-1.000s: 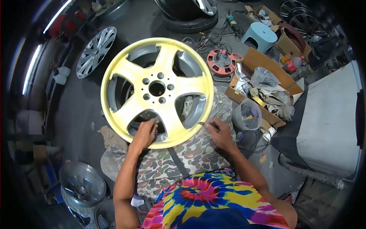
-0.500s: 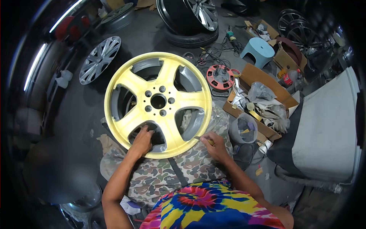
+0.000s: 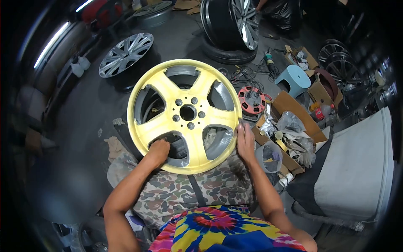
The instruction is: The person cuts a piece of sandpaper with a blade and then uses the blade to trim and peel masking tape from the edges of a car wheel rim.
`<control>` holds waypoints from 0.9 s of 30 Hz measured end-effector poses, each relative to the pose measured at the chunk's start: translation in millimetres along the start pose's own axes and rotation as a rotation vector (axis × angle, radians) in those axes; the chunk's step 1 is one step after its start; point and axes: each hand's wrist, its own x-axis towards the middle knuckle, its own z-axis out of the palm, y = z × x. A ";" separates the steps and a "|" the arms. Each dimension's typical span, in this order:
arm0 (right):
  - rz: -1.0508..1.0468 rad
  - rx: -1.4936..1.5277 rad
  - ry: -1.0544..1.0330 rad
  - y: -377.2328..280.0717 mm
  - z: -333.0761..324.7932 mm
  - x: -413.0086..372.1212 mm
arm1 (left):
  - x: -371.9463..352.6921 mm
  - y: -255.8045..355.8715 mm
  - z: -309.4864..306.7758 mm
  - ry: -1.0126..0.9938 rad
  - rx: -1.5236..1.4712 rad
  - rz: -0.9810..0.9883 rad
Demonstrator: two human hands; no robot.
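A yellow-coated five-spoke wheel rim [image 3: 197, 145] lies across my lap, its inner barrel grey where it shows between the spokes. My left hand [image 3: 158, 153] reaches into the lower left opening, with fingers curled over the lip of the rim. At the right edge of the wheel is my right hand [image 3: 246, 142], its fingers together and lying along the outer lip. A small dark piece [image 3: 240, 121] shows at those fingertips; its kind is too small to make out. Camouflage cloth [image 3: 163, 193] covers my legs under the wheel.
To the right are a red cable reel [image 3: 252, 101], a clear plastic tub [image 3: 270, 157], a cardboard box [image 3: 300, 115] of scraps and a blue stool [image 3: 294, 80]. Other wheels, including a silver one [image 3: 126, 54], stand farther off. A person's hand [image 3: 261, 5] shows at the top.
My right hand has moved up along the wheel's right edge from the lower right lip. The wheel has turned slightly, and the camera view has shifted. My left hand still grips the lower left.
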 end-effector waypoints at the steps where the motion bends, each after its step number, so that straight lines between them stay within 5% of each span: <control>1: -0.007 -0.007 -0.017 -1.1 3.8 16.0 | 1.5 -0.1 -4.5 -0.055 -0.015 -0.020; 4: -0.198 -0.087 0.047 3.3 24.9 55.2 | -2.0 9.3 -32.8 -0.066 -0.108 -0.071; 12: -0.032 -0.123 -0.127 30.7 60.4 82.7 | -14.0 -0.7 -41.4 0.219 -0.524 0.109; 14: -0.043 -0.187 -0.138 33.7 61.9 82.1 | -18.8 1.3 -75.3 0.592 -0.544 -0.022; 17: -0.039 -0.177 -0.160 37.0 64.8 87.5 | -12.1 -23.8 -98.5 0.890 -0.370 -0.324; 19: -0.028 -0.189 -0.206 39.6 65.5 91.4 | -12.4 -43.2 -97.6 0.918 -0.301 -0.463; 21: -0.029 -0.246 -0.193 39.6 67.4 94.1 | -9.5 -62.0 -79.8 0.721 -0.339 -0.674; 24: -0.014 -0.229 -0.192 34.1 66.3 97.5 | -3.1 -63.8 -74.2 0.530 -0.487 -0.755; 27: -0.054 -0.229 -0.152 22.1 70.3 95.5 | 1.0 -77.9 -64.2 0.619 -0.512 -0.671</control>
